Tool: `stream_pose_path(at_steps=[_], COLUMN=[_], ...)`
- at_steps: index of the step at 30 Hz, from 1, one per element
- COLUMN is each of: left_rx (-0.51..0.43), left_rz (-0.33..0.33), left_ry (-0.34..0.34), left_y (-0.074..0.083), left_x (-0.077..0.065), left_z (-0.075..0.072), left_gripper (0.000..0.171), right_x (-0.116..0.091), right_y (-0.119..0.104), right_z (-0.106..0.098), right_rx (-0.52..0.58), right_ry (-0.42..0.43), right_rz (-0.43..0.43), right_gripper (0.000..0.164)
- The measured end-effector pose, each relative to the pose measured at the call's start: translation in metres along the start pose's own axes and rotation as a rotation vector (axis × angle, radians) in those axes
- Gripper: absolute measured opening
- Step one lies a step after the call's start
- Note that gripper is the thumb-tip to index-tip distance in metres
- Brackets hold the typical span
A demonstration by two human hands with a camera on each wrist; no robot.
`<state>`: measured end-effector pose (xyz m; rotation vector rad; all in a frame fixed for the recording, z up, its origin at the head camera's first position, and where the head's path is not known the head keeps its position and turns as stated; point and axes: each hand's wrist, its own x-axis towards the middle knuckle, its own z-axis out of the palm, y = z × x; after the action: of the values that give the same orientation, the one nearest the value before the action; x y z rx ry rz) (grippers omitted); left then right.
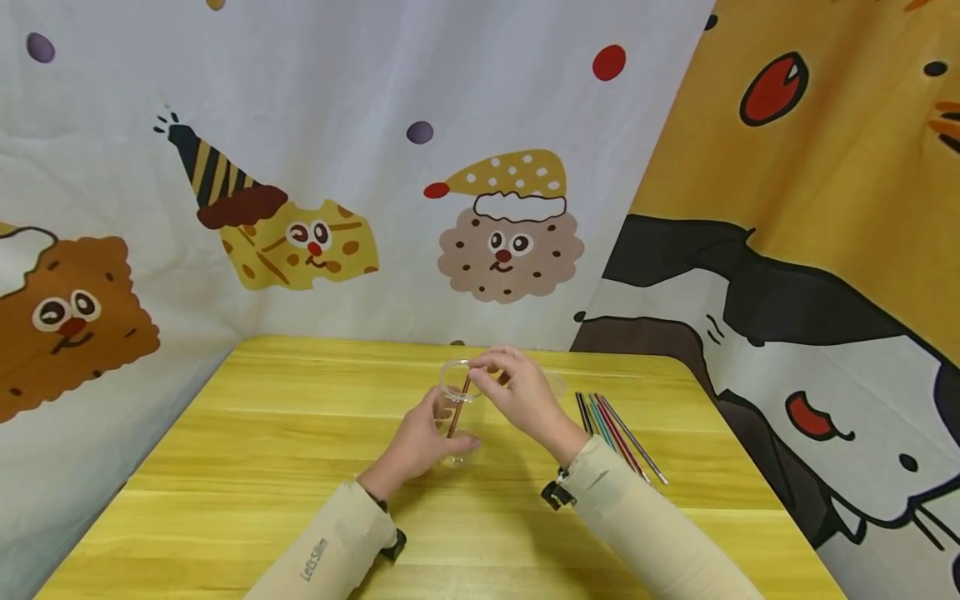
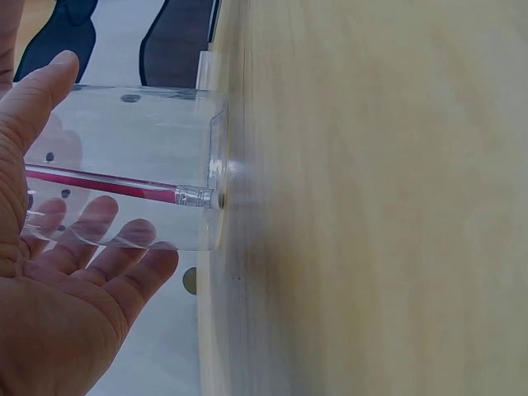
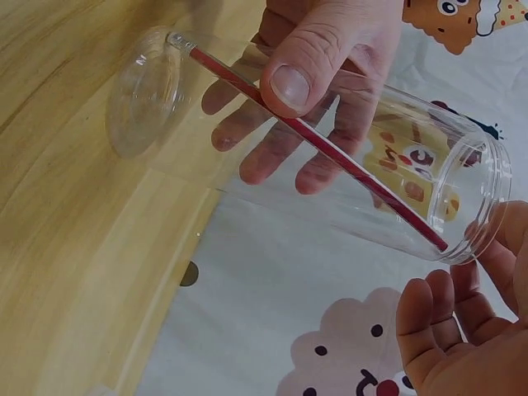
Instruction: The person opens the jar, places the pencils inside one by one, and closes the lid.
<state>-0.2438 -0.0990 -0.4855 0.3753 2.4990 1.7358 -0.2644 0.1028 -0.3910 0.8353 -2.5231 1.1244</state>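
Note:
A clear plastic jar (image 1: 452,417) stands upright on the table. My left hand (image 1: 420,437) grips its side, with the thumb on the near side and the fingers round the back. Inside the jar a single red pencil (image 3: 330,153) leans at a slant, its silver-banded eraser end (image 2: 194,195) at the bottom. The pencil's other end reaches the jar's rim (image 3: 495,198). Beside that rim is my right hand (image 1: 517,392), its fingers loosely bent and the fingertips (image 3: 415,301) right by the mouth of the jar, apart from the pencil.
To the right of the jar lie several pencils (image 1: 618,433), in black, teal, red and purple, on the wooden table (image 1: 300,433). A clear round lid (image 1: 556,384) shows partly behind the right hand. A cartoon-printed curtain (image 1: 337,100) hangs behind the table.

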Motion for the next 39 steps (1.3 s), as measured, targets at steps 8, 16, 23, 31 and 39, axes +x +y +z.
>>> stream_pose_path(at_steps=[8, 16, 23, 31, 39], left_rx=[0.0, 0.01, 0.006, -0.004, -0.003], left_rz=[0.001, -0.016, -0.036, -0.03, -0.038], left_ry=[0.004, 0.022, 0.009, 0.001, 0.011], left_y=[-0.001, 0.0, 0.0, -0.003, 0.0], left_x=[0.0, 0.0, -0.001, -0.001, 0.0], left_z=[-0.001, 0.0, 0.001, 0.001, 0.001], left_gripper=[0.08, 0.082, 0.083, 0.085, 0.083], right_x=[-0.006, -0.019, -0.036, -0.042, -0.044], right_y=[0.012, 0.056, 0.082, 0.094, 0.102], right_z=[-0.011, -0.024, -0.021, -0.023, -0.02], right_rx=[0.066, -0.137, -0.292, -0.31, -0.311], right_ry=[-0.013, -0.249, -0.463, -0.496, -0.51], right_rz=[0.042, 0.211, 0.359, 0.397, 0.411], right_gripper=[0.034, 0.036, 0.052, 0.051, 0.052])
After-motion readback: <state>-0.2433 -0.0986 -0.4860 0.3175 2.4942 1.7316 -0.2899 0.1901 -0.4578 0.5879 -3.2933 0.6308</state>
